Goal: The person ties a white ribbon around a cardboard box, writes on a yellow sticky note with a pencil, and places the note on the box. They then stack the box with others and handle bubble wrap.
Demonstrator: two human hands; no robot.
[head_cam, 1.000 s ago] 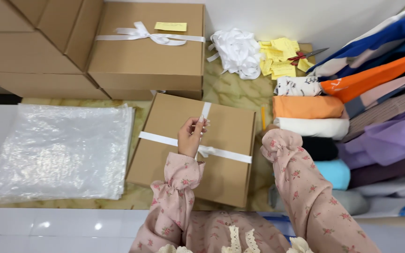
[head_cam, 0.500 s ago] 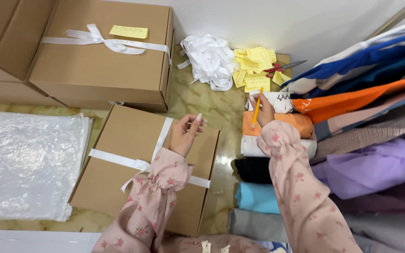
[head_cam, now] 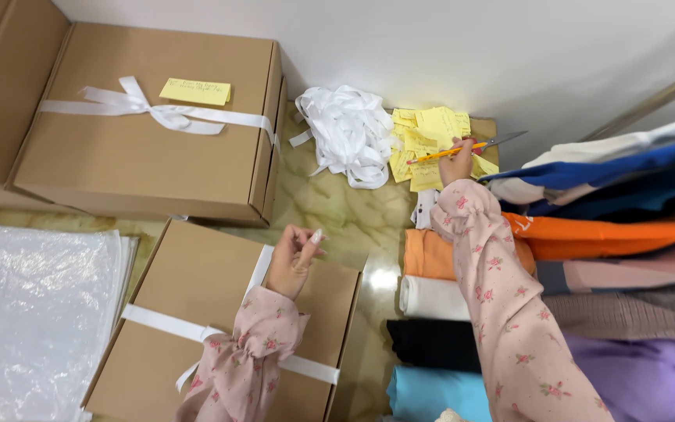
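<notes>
Near box, wrapped crosswise in white ribbon, is lain at the floor's front edge; ribbon's upright run is pinched by the left hand, fingers closed on it. Scissors, yellow-handled, are gripped in the closed right hand at the back, over the yellow notes beside the loose ribbon heap. Step judged: tying in hand, cutter being fetched; next move calls for scissors brought to the held ribbon end with tension kept. Finished box, bowed and noted, is stacked at back left. Plastic bags are piled at left edge, folded clothes at right. Marbled floor, white wall.
</notes>
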